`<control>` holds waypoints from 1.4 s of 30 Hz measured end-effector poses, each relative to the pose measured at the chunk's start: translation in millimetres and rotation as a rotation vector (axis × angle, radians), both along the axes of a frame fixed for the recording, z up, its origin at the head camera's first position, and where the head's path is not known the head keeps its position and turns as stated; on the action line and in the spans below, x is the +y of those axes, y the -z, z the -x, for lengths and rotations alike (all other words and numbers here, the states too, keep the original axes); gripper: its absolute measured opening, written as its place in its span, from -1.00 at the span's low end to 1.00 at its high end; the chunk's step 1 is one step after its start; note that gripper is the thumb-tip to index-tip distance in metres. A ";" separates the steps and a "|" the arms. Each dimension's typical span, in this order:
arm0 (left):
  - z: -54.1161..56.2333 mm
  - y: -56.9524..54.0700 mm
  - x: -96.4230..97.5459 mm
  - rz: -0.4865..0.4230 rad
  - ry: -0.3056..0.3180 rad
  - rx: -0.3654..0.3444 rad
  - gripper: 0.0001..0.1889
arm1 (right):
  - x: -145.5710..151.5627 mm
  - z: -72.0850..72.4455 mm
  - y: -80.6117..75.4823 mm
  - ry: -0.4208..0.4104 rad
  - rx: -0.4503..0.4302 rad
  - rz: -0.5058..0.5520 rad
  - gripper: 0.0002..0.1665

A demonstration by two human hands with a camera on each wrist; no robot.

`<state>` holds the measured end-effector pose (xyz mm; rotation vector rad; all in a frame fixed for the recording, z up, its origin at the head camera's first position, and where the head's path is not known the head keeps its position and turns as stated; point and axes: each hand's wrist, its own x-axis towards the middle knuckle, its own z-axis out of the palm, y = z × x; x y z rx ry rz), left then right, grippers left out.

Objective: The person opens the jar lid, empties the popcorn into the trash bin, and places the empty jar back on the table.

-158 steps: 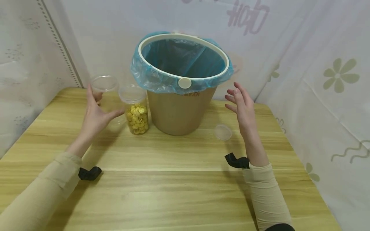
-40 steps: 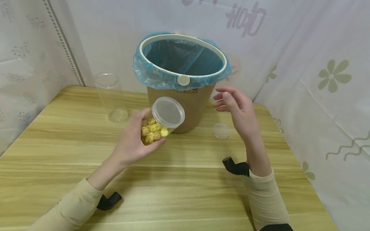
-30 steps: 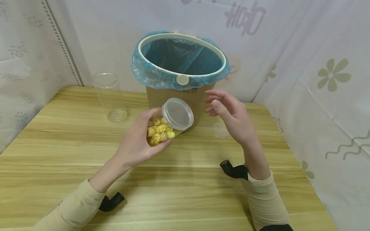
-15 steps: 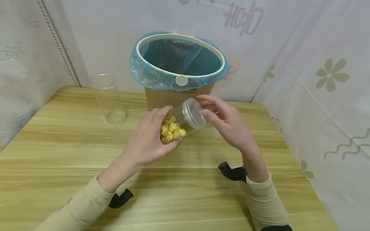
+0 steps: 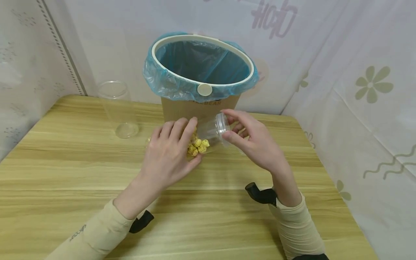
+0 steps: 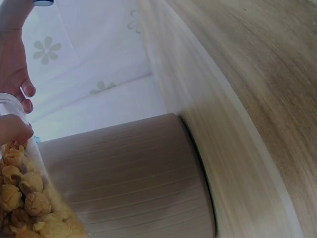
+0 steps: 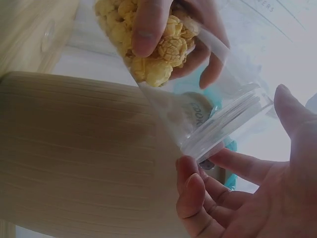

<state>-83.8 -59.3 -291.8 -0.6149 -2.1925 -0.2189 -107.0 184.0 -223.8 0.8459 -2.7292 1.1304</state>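
Note:
My left hand (image 5: 169, 151) grips a clear plastic jar (image 5: 208, 127) partly filled with yellow popcorn (image 5: 198, 146). The jar is tipped on its side in front of the bin, its lidded end pointing right. My right hand (image 5: 256, 139) has its thumb and fingers curled round the rim of the clear lid (image 5: 222, 124). From the right wrist view, the lid (image 7: 228, 121) sits on the jar's mouth between thumb and fingertips. Popcorn (image 6: 29, 198) also shows through the jar wall in the left wrist view.
Behind the hands stands a tan bin (image 5: 182, 110) with a blue liner bag (image 5: 169, 85) folded over its cream rim. An uncapped clear jar (image 5: 118, 112) stands upright at the back left of the wooden table (image 5: 208, 224). Patterned cloth (image 5: 344, 108) surrounds the table.
My left hand has picked up the popcorn jar, carried it right and tipped it over. My right hand has come down and left to the lid. The loose disc on the table is now mostly hidden.

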 end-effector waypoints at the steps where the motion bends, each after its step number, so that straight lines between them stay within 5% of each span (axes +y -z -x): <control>1: 0.5 0.8 0.4 0.011 -0.009 0.016 -0.05 | -0.5 0.0 -0.2 0.003 -0.005 -0.002 -0.31; 22: 7.5 5.5 -4.7 0.019 0.102 -0.022 -0.11 | -1.3 1.9 3.0 0.008 0.023 0.054 -0.43; 29: 9.7 8.0 -5.2 -0.053 0.193 -0.121 -0.11 | 2.0 4.6 4.1 -0.130 0.148 0.066 -0.31; 42: 10.2 5.9 -8.0 -0.091 0.258 -0.293 -0.08 | 11.9 0.0 -5.5 -0.296 0.193 -0.018 -0.20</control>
